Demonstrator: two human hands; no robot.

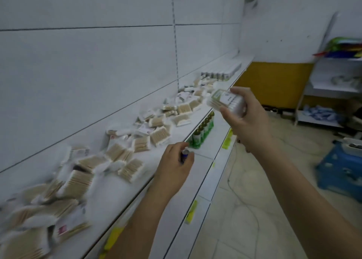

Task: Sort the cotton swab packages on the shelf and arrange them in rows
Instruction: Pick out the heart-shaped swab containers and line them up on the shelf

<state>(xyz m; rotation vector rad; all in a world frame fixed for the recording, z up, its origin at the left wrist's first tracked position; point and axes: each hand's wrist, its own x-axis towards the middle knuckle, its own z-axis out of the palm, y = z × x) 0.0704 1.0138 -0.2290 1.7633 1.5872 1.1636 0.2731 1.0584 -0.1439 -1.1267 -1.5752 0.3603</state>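
Observation:
Several cotton swab packages (125,155) lie scattered in loose heaps along the white shelf (172,135), from the near left to the far end. My right hand (246,119) is raised above the shelf's front edge and grips a clear pack of swabs with a green label (225,100). Lower down, my left hand (176,166) hovers at the shelf edge with its fingers curled round a small blue and silver cylinder (184,154). The near packages are blurred.
A row of boxed goods (221,73) stands at the shelf's far end. Green bottles (203,129) sit on the lower shelf, which carries yellow price tags. A blue stool (340,168) and a white rack (333,90) stand on the tiled floor at right.

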